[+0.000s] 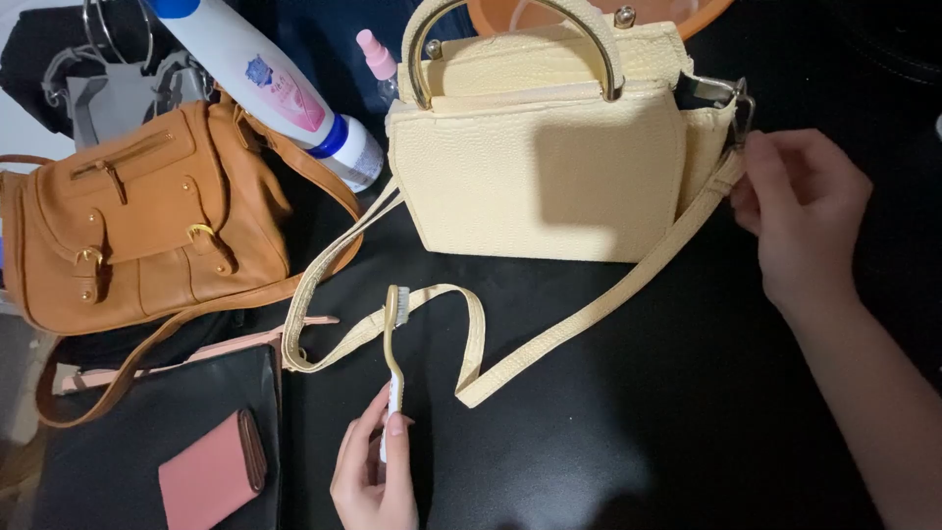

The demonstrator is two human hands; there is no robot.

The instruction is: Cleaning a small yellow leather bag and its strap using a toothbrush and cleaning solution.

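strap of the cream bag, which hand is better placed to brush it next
Left. The left hand already holds the toothbrush, its bristles right at the strap. The right hand is busy at the strap's metal clip on the bag.

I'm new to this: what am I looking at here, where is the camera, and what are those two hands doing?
There is no machine here: a camera worn on a person's head looks down at their own two bare hands over a black surface. The left hand holds a toothbrush, its bristles on the long strap of a pale yellow handbag. The right hand touches that strap's end by the metal clasp. Beside it lie a tan leather bag, a white lotion bottle, a small pink spray bottle and a pink wallet.
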